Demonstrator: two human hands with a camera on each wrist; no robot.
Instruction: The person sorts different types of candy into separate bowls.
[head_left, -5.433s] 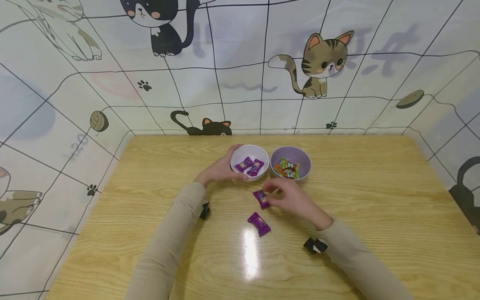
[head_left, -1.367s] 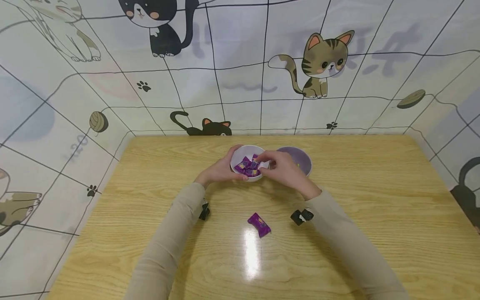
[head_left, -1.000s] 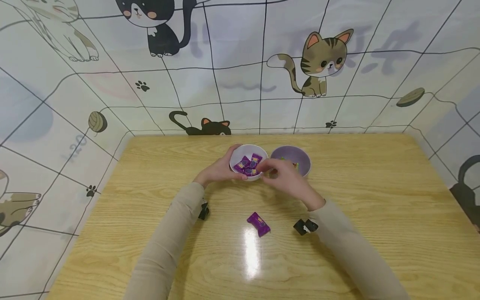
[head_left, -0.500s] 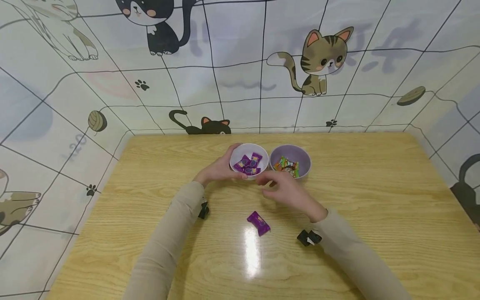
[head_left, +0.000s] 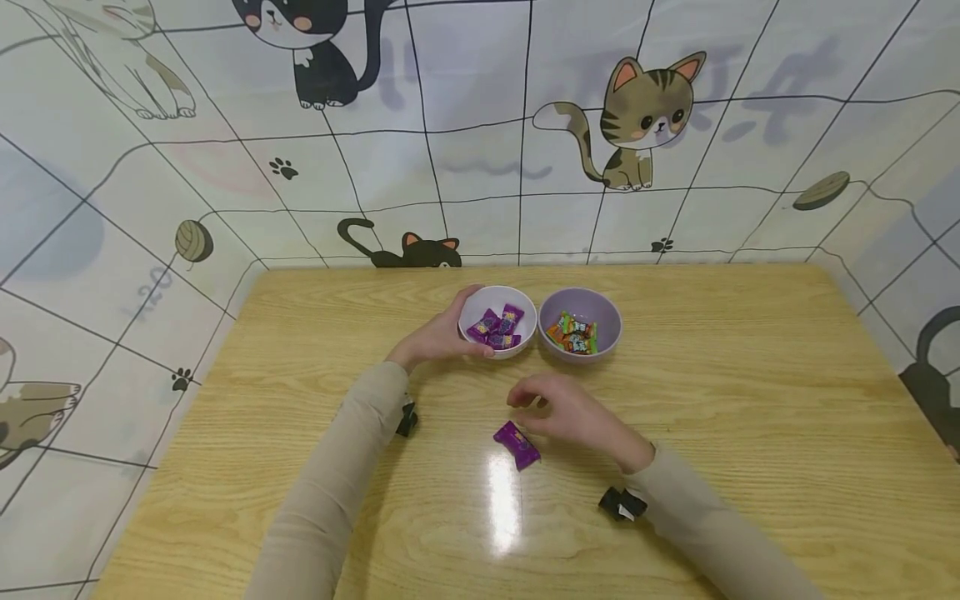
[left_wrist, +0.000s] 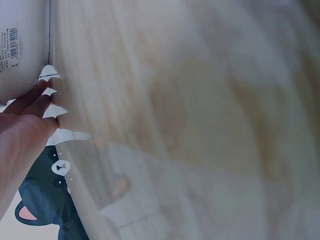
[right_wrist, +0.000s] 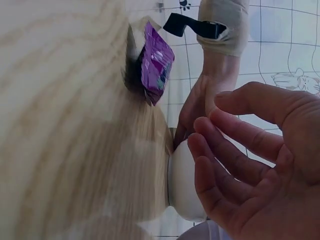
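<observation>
My left hand (head_left: 442,337) holds the white bowl (head_left: 498,298) from its left side, thumb at the front and fingers behind. Several purple-wrapped candies (head_left: 504,325) lie in that bowl. With nothing between its loosely bent fingers, my right hand (head_left: 566,410) hovers just above and right of a single purple-wrapped candy (head_left: 517,446) on the table. The right wrist view shows the same candy (right_wrist: 157,67) apart from the right hand (right_wrist: 255,160). In the left wrist view, fingers of the left hand (left_wrist: 27,117) touch the white bowl's side (left_wrist: 25,65).
A purple bowl (head_left: 581,297) stands right beside the white one, with several green and orange wrapped candies (head_left: 576,335) inside. Both are near the back of the wooden table (head_left: 750,400). Behind rises a cat-print wall covering (head_left: 480,167).
A second loose candy has gone from the table into the white bowl. My right hand has moved from that bowl toward the front, near the remaining loose candy. The left hand stays put.
</observation>
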